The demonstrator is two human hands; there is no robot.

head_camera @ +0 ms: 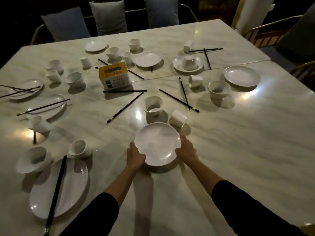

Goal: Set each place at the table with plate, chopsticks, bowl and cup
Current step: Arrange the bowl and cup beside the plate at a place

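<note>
Head view.
- Progress: early, by judgement. No place looks finished.
- Plate [157,143]: between both hands, seemingly just above worktop [238,150], shadow beneath.
- Left: bowl [153,105] just beyond plate, unplaced; cup [177,119] on its side beyond right hand, near plate rim; chopsticks [125,107] loose, splayed beyond left hand. More such pieces scattered left of and far beyond hands.
- Left hand [136,155]: fingers curled on plate's left rim.
- Right hand [185,150]: grips right rim.
- Hands apart, plate spanning gap.
</note>
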